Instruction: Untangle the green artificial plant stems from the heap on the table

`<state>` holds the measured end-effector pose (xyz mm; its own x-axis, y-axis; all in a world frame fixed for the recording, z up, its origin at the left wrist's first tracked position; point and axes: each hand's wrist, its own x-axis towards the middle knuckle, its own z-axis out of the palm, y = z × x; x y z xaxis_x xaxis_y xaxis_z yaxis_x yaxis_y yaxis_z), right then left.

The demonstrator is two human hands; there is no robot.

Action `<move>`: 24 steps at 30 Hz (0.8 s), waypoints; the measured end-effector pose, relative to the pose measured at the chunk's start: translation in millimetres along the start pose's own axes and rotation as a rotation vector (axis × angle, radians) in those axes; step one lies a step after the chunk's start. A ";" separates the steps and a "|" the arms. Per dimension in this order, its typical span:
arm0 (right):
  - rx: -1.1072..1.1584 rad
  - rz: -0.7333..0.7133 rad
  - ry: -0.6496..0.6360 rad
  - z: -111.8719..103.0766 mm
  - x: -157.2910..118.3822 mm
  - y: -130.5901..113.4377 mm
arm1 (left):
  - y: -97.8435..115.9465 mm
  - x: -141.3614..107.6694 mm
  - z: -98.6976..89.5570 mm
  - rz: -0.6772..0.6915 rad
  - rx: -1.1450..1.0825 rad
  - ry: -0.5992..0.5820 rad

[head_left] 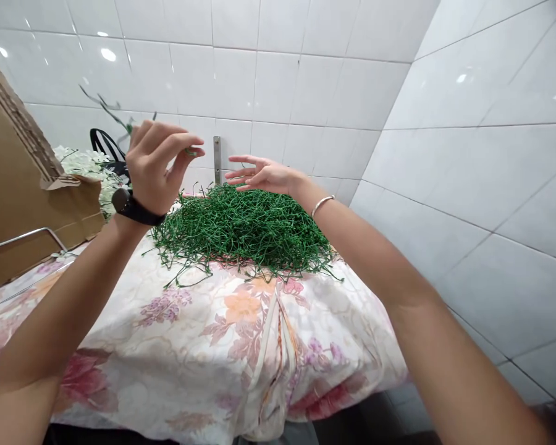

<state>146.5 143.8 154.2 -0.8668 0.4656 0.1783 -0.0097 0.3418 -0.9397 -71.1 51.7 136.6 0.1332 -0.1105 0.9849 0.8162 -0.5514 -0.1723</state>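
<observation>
A large tangled pile of thin green plastic stems [254, 228] lies at the back of the table, on a flowered cloth [185, 334]. Above its left side my left hand [157, 161], with a black watch on the wrist, pinches a green stem piece [192, 151]. Blurred green sprigs stick up behind that hand. My right hand [264, 175], wearing a silver bangle, hovers just over the top of the pile. Its fingers are spread and point left, and nothing can be seen held in them. The two hands are apart.
A torn cardboard box [32, 185] stands at the left, with a metal wire bar [23, 238] in front. White flowers [90, 170] and a black bag-like thing lie behind it. Tiled walls [278, 80] close off the back and right. A metal strip [217, 161] is on the back wall.
</observation>
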 end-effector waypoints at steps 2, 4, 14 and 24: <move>0.085 -0.077 0.147 5.9 -7.8 5.0 | 10.4 4.3 2.0 0.162 0.042 -0.088; 0.095 -0.126 0.372 16.1 -19.7 11.5 | 28.7 -6.9 6.1 0.211 -0.025 -0.171; -0.661 -0.366 0.840 108.6 -118.3 96.6 | 103.0 -117.0 22.5 -0.453 -0.725 -0.608; -0.998 -0.234 0.630 119.2 -124.5 103.2 | 117.8 -129.9 16.1 -0.769 -0.873 -0.757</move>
<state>194.0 23.8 0.3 -0.4970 0.5297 0.6873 0.4970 0.8231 -0.2750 16.8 14.4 -11.3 0.3138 0.7690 0.5569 0.2487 -0.6327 0.7334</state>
